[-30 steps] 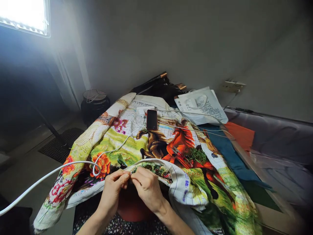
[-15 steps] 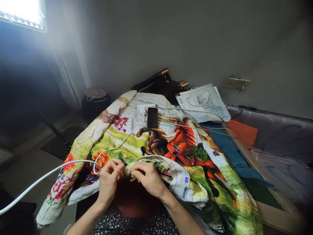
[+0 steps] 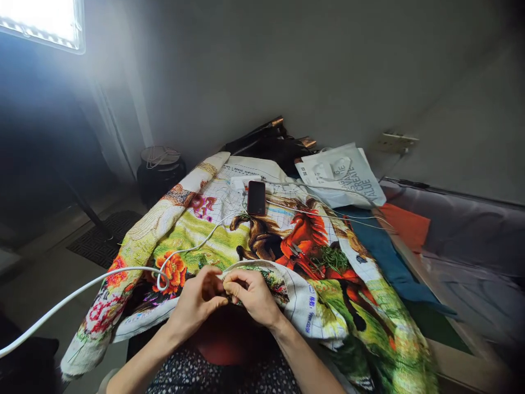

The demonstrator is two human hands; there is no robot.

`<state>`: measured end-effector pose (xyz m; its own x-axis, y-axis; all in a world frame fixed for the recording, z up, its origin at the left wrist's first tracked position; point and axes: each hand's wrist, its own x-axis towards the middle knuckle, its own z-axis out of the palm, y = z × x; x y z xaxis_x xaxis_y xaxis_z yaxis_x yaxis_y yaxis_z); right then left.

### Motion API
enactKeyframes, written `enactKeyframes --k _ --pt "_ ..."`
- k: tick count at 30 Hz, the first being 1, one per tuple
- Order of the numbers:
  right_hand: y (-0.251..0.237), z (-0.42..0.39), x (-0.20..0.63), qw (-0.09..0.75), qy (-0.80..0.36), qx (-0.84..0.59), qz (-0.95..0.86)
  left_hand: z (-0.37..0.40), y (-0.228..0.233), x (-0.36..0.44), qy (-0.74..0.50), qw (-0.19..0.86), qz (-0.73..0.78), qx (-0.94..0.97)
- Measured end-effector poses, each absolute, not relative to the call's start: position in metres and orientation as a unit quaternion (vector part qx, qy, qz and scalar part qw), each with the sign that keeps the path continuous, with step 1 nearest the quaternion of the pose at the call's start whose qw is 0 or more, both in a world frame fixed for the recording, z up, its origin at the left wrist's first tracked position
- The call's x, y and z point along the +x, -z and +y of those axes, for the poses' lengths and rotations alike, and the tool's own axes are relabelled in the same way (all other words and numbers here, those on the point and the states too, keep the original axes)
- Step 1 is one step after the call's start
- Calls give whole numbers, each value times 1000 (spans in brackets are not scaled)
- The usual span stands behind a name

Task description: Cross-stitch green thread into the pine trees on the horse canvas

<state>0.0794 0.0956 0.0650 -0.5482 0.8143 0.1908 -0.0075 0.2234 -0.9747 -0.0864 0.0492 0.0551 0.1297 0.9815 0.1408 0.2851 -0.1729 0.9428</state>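
A large cross-stitch cloth (image 3: pixel 217 232) with horses and flowers lies spread before me, its near edge folded up at my hands. My right hand (image 3: pixel 252 298) pinches the folded edge between thumb and fingers. Close on its left, my left hand (image 3: pixel 197 303) has its thumb stretched out apart from its curled fingers, at the same edge; its fingertips are partly hidden. I cannot make out a needle or thread in either hand. Scissors (image 3: pixel 301 256) with red handles lie on the cloth, beside a tangle of green thread (image 3: pixel 334 259).
A phone (image 3: pixel 256 198) and a white power strip (image 3: pixel 244 182) rest on the cloth. A white cable (image 3: pixel 90 287) loops in from the left. Behind stands a pale printed bag (image 3: pixel 342 178). A bright lamp (image 3: pixel 45 22) hangs upper left, and a dark stool-like drum (image 3: pixel 161 174) stands below.
My left hand has shifted right, toward my right hand, and its thumb and fingers have parted from a pinch. The right hand stays at the folded edge.
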Motion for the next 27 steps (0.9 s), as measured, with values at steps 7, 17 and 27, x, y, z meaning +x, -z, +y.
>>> enactKeyframes --k 7,17,27 --pt "-60 99 80 389 -569 -296 -661 42 -62 -96 -417 299 563 648" --pt "-57 100 83 380 -540 -282 -696 54 -49 -81 -610 614 348 361" --pt "-53 102 84 374 -549 -271 -697 61 -52 -94 -461 -74 445 764"
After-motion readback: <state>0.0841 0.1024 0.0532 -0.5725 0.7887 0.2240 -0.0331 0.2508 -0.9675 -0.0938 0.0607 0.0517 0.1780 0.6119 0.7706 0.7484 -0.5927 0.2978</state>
